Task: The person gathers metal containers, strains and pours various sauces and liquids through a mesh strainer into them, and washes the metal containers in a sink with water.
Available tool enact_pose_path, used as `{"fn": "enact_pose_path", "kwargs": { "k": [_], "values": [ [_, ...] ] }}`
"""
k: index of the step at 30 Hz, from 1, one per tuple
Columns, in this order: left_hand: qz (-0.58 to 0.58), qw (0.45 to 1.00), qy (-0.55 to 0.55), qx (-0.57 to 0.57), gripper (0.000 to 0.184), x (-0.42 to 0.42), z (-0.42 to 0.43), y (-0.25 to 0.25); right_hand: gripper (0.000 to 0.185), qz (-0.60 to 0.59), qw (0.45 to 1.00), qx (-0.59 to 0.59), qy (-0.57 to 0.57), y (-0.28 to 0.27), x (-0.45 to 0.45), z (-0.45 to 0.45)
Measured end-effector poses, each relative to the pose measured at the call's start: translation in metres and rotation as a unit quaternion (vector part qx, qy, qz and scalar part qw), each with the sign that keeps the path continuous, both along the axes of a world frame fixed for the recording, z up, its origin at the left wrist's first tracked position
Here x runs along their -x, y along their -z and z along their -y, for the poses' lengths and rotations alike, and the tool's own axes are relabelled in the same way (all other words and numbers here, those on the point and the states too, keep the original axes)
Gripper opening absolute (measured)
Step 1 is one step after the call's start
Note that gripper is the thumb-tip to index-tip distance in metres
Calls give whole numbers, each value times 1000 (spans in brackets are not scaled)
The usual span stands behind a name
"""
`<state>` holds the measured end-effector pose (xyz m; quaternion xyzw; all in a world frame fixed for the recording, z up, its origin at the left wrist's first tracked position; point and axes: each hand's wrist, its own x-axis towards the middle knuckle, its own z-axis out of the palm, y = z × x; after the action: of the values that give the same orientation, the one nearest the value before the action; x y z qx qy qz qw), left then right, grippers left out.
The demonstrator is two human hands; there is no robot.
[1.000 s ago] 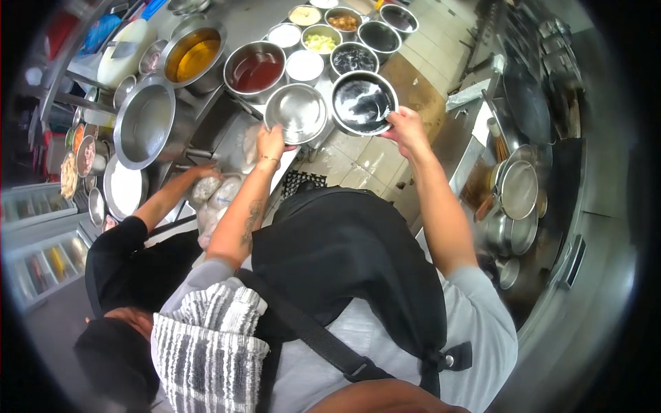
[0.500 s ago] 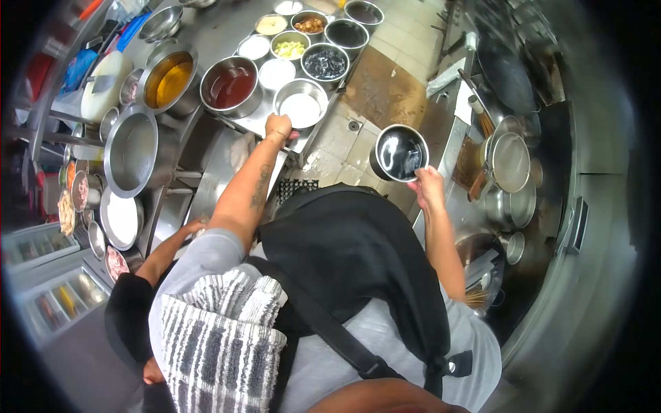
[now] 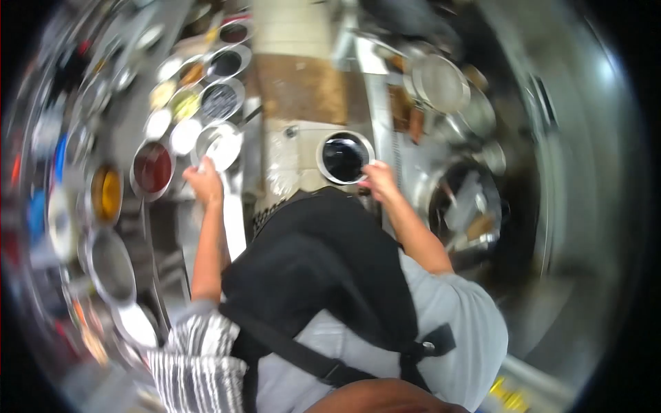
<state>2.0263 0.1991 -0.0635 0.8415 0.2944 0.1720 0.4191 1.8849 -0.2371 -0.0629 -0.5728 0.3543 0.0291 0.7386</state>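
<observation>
My right hand (image 3: 381, 182) is closed on the rim of a round metal pot (image 3: 343, 158) of dark liquid, held above the floor aisle. The left hand (image 3: 204, 182) is pinched at the near rim of a metal pot with white contents (image 3: 222, 146), which stands at the end of the steel counter. Blur partly hides those fingertips. Beside it are a pot of dark red liquid (image 3: 152, 169) and a bowl of white stuff (image 3: 186, 137). Just behind stands a pot of black, shiny contents (image 3: 222, 100).
A pot of orange liquid (image 3: 107, 193) and a large metal bowl (image 3: 111, 267) line the left side. Across the aisle, a strainer (image 3: 441, 84) and a wok (image 3: 451, 199) are on the cooking side. A brown mat (image 3: 303, 89) covers part of the tiled floor.
The view has swung right and blurred, so the counter appears farther left. Both hands keep their places at their pots. The other person's arm has left the view.
</observation>
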Motion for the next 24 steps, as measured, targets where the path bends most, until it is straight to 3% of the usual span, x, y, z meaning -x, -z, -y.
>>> {"fn": "enact_pose_path", "kwargs": {
  "k": [2, 5, 8, 10, 12, 13, 14, 16, 19, 22, 24],
  "values": [
    [88, 978, 169, 82, 35, 4, 53, -40, 3, 8, 999, 28, 30, 1, 4, -7],
    [111, 854, 484, 156, 18, 1, 152, -95, 8, 10, 999, 21, 45, 21, 4, -4],
    [-157, 677, 650, 308, 28, 22, 250, -157, 8, -3, 998, 50, 37, 20, 8, -7],
    [-284, 563, 694, 347, 48, 39, 315, -157, 13, 11, 999, 7, 51, 0, 7, -13],
    [-386, 531, 696, 292, 70, 58, 373, -138, 30, 48, 993, 91, 52, 4, 11, -18],
    [-404, 533, 689, 278, 71, 67, 397, -130, 43, 18, 1000, 5, -3, 2, 15, -8],
    [-404, 533, 692, 272, 71, 80, 415, -121, 45, 78, 996, 45, 26, 13, 18, -12],
    [-401, 564, 610, 387, 61, 89, 448, -109, 47, 96, 993, 64, 11, 12, 18, -11],
    [-404, 603, 536, 431, 47, 94, 481, -123, 57, 97, 993, 69, -23, 21, 11, -2],
    [-343, 634, 549, 423, 32, 93, 506, -114, 58, 93, 995, 5, 25, 6, 23, 4],
    [-309, 639, 568, 417, 20, 87, 512, -111, 52, 24, 999, -21, 13, 8, 16, 5]
  ]
}}
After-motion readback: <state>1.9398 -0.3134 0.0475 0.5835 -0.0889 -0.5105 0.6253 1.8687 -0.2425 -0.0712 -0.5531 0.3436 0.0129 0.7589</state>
